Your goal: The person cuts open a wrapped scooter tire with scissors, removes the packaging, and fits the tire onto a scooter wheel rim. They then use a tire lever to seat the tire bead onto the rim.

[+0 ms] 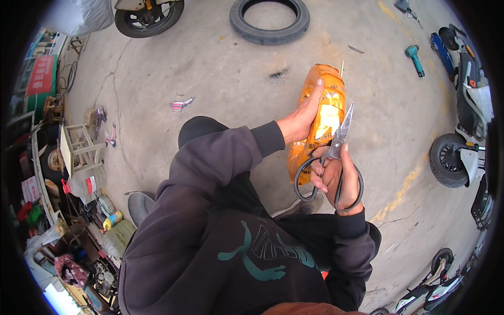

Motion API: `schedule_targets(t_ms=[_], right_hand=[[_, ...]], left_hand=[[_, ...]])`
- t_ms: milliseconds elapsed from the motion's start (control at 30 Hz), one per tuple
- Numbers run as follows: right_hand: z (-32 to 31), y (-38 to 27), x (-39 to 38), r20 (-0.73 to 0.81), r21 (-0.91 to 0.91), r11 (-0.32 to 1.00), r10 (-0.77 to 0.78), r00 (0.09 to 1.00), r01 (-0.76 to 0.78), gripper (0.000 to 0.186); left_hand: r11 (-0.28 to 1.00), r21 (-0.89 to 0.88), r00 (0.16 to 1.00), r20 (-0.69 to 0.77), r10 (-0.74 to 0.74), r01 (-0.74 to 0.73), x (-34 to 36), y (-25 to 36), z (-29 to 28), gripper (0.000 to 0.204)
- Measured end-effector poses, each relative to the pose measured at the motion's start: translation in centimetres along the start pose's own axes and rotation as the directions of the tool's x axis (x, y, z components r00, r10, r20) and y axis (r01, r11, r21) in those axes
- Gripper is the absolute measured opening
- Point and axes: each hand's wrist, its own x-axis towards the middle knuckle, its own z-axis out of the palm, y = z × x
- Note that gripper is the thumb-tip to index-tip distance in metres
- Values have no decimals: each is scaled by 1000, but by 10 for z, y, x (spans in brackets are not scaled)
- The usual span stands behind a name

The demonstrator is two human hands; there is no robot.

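An oblong package wrapped in shiny orange plastic with dark print stands tilted in front of me. My left hand is closed around its left side, thumb lying along the top face. My right hand grips a pair of scissors with large black loop handles. Their metal blades look closed together, pointing up and away along the package's right side. Whether the blades touch the wrapping I cannot tell. A thin pale strip sticks up beside the package's far end.
Beyond lies a black tyre on the concrete floor. A teal power tool rests at the far right, near scooter parts and a wheel. At left are a small stool, a yellow bottle and cluttered shelves.
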Motion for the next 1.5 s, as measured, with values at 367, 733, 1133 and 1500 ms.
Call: schedule_targets(t_ms=[367,733,1133,1500], right_hand=[[9,-12,0,-44,103,994,-33,998,38,63],[15,-16,14,-57,82,996,-24,998,28,65],[-6,8,5,-12,-33,999,-20,1000,20,68],[-12,-2,7,58,27,997,-67,996,66,66]], left_hand=[[989,139,998,42,52,-57,-4,-7,7,62],[937,293,980,97,172,-193,-18,-13,-4,60],[999,40,988,155,0,-6,-12,-24,-13,83],[997,32,996,61,62,-64,6,-2,5,65]])
